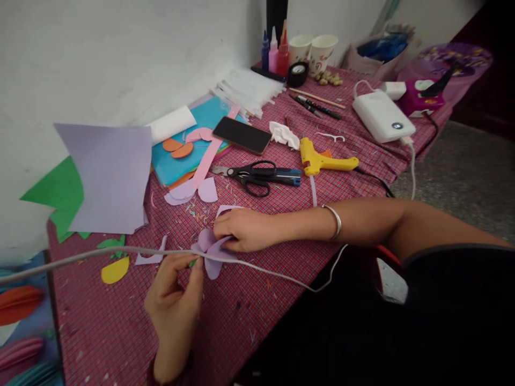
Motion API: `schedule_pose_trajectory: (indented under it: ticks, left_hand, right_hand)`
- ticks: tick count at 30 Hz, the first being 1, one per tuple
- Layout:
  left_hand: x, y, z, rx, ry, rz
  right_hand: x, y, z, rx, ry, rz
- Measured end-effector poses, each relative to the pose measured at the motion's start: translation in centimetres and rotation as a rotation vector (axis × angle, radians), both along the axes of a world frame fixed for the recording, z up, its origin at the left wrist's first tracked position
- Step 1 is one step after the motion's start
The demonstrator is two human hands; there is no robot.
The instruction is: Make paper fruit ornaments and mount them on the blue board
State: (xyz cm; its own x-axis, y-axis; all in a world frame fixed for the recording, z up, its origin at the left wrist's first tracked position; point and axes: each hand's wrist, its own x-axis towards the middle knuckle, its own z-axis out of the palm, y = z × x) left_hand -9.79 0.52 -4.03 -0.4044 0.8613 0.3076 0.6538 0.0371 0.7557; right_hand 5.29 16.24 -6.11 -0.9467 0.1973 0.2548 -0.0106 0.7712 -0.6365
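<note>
A purple paper flower [214,266] is between my two hands, low over the checked tablecloth. My left hand [177,289] pinches a small green piece [192,262] at the flower's near left side, thumb against forefinger. From the other side, my right hand [245,229] has its fingers closed on one of the purple petals; the fingertips are partly hidden. A white cable [257,269] runs across the view in front of the flower and crosses my left fingertips. Purple scraps [153,254], a yellow paper piece [115,271] and green cut leaves [115,245] lie left of my hands.
Beyond my hands are black-handled scissors [251,174], a phone [241,134] and a yellow glue gun [322,160]. A white power bank [384,115] stands at the right. Purple sheets [110,177] lean near the wall. Paint bottles [273,53] and paper cups [322,52] stand at the back.
</note>
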Motion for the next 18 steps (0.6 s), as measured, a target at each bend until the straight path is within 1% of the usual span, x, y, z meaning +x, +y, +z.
schedule_pose_trajectory:
  ticks: [9,14,18]
  left_hand:
    - [-0.13,0.10,-0.53,0.035,0.020,-0.022]
    - [-0.30,0.12,-0.94,0.082,0.067,-0.046]
    - [-0.12,0.05,-0.99,0.078,0.062,-0.059]
  right_hand:
    - [0.04,-0.07,0.37,0.040,-0.016,-0.004]
    - [0.02,-0.12,0.15,0.071,-0.008,-0.011]
    - [0.01,-0.09,-0.14,0.093,0.015,-0.011]
